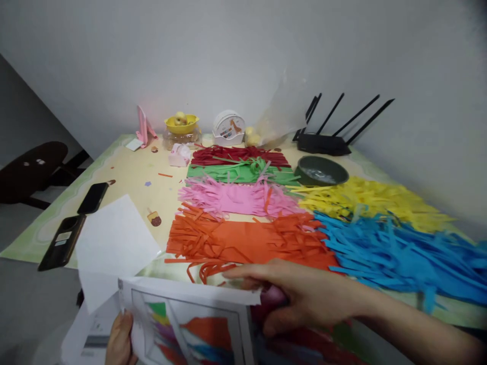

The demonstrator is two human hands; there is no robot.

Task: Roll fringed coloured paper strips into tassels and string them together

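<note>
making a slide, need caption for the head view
Left hand holds a printed picture, right hand beside it, near fringed orange sheet and blue fringe.

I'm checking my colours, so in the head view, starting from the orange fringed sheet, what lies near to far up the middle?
Orange fringed sheet, pink fringed sheet, green fringed sheet, dark red fringed sheet, white holder.

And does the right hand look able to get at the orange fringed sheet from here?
Probably yes: the right hand is close to the near edge of the orange fringed sheet, with no object apparent between them, though the hand's height above the table is hard to judge.
</note>
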